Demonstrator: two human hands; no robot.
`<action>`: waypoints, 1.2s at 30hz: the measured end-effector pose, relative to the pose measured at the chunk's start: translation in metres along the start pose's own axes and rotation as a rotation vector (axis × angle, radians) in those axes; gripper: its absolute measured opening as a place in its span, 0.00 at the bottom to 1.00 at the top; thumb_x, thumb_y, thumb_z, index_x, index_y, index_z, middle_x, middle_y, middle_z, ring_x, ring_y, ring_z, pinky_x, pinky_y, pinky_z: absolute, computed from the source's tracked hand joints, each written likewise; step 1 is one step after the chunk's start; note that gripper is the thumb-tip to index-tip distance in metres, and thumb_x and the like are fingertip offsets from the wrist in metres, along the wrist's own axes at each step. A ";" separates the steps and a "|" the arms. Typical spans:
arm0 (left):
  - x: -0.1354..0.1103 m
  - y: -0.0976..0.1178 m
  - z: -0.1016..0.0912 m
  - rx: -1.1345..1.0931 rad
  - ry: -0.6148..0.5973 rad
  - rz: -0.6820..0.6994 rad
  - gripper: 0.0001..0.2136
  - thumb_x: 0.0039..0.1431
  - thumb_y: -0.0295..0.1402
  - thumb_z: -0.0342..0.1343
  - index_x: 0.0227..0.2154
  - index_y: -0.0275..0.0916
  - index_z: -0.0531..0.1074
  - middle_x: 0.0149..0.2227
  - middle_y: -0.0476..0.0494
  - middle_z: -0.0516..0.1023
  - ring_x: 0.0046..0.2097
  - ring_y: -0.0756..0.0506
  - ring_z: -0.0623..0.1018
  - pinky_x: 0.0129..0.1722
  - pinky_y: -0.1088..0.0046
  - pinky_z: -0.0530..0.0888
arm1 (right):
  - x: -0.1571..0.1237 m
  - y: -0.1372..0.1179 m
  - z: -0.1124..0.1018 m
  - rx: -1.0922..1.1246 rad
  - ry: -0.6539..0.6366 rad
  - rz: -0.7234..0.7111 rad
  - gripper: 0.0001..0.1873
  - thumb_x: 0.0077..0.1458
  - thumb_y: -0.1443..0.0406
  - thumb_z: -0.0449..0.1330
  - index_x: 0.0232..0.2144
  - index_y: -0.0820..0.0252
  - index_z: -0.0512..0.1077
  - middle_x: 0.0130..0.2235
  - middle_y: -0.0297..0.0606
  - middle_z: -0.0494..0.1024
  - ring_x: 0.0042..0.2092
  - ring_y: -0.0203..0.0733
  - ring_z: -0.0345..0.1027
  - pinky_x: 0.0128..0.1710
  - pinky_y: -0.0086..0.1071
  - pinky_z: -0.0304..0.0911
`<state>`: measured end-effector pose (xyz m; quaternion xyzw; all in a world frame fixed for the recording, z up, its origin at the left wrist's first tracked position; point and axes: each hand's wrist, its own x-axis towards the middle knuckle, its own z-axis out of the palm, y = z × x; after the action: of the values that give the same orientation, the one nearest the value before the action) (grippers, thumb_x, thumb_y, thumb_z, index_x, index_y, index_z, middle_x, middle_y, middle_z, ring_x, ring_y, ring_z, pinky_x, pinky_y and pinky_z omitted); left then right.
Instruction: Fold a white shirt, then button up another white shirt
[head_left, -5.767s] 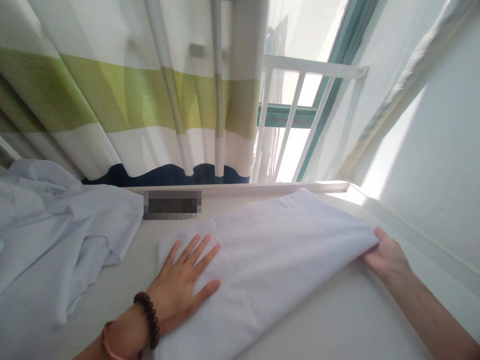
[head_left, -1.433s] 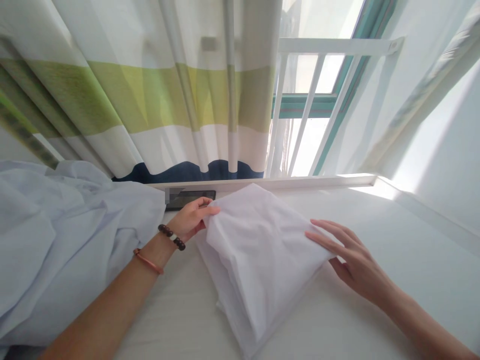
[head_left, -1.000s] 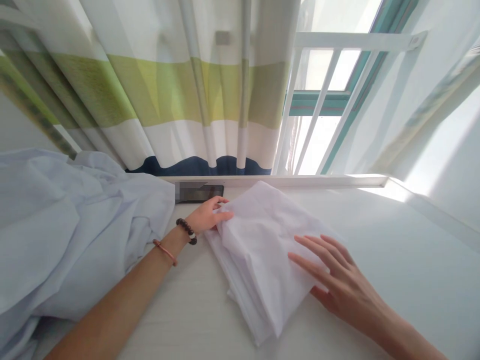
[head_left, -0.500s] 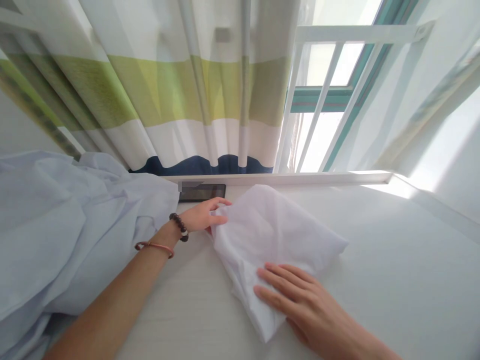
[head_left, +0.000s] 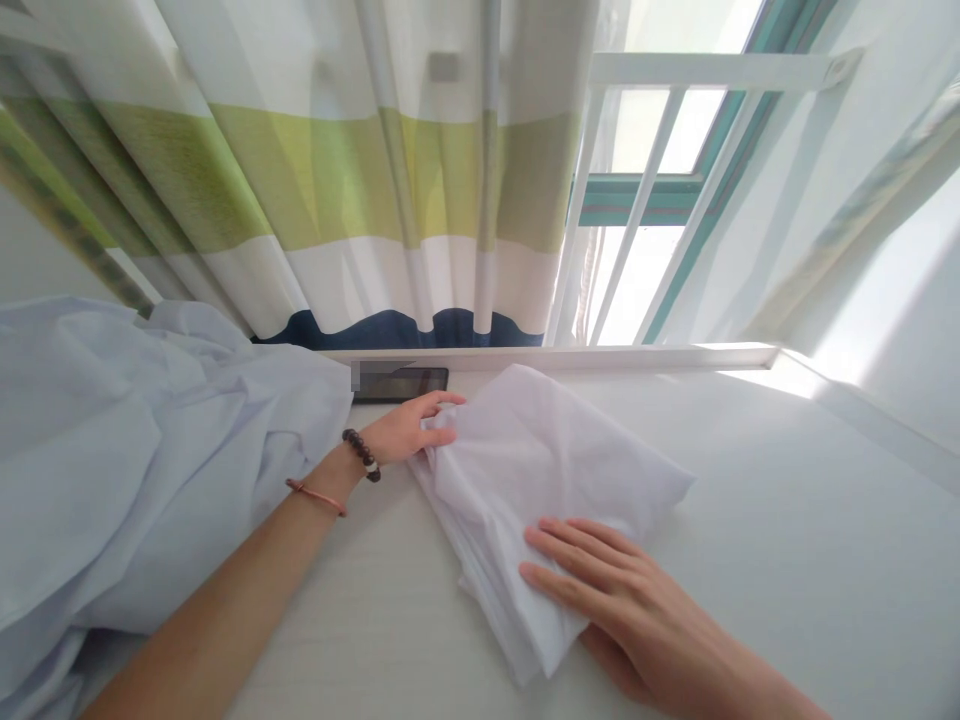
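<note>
A folded white cloth [head_left: 570, 440] lies on the pale surface [head_left: 360, 620], with its layers showing along the lower left edge. My left hand [head_left: 405, 430] is at its upper left corner, the thumb on top and some fingers hidden at the edge, pinching the fabric. A dark bead bracelet [head_left: 363, 455] and a thin copper-coloured bangle [head_left: 319, 497] circle that wrist. On the cloth's lower right part rests my right hand [head_left: 607, 590], fingers stretched out and flat. Its thumb is partly hidden by the cloth's edge.
A large heap of rumpled white fabric [head_left: 150, 440] fills the left side. Beyond my left hand lies a dark phone-like slab [head_left: 401, 384], close to the low raised edge [head_left: 637, 357]. Behind hang striped curtains [head_left: 322, 180] and a white railing [head_left: 697, 70] before a window.
My right hand has shifted slightly right, and the cloth's lower corner has moved right with it, showing more of the layers beneath. My left hand stays at the corner.
</note>
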<state>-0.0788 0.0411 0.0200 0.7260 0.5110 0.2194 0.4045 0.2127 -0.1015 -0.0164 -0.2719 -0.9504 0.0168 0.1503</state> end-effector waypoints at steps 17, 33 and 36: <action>-0.029 0.011 0.002 0.478 -0.163 0.313 0.36 0.42 0.26 0.60 0.58 0.54 0.62 0.62 0.45 0.56 0.63 0.34 0.59 0.60 0.55 0.60 | -0.017 0.026 -0.012 0.010 0.164 0.100 0.34 0.46 0.78 0.50 0.56 0.56 0.62 0.54 0.44 0.68 0.57 0.47 0.59 0.60 0.49 0.54; -0.023 0.018 0.026 0.620 -0.078 0.261 0.28 0.47 0.44 0.63 0.53 0.50 0.69 0.63 0.40 0.52 0.61 0.30 0.59 0.59 0.51 0.61 | -0.023 0.165 0.004 0.024 0.596 0.751 0.20 0.53 0.68 0.50 0.48 0.59 0.73 0.47 0.44 0.75 0.47 0.48 0.69 0.48 0.43 0.64; -0.021 0.020 0.044 0.679 0.067 0.489 0.24 0.49 0.36 0.61 0.51 0.44 0.69 0.63 0.38 0.53 0.63 0.32 0.56 0.61 0.51 0.56 | -0.021 0.166 0.004 -0.093 0.753 0.870 0.21 0.52 0.63 0.54 0.49 0.62 0.69 0.44 0.46 0.72 0.39 0.47 0.67 0.43 0.45 0.63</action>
<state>-0.0433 0.0026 0.0126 0.9105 0.3798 0.1516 0.0613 0.3134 0.0289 -0.0444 -0.6314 -0.6319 -0.0623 0.4452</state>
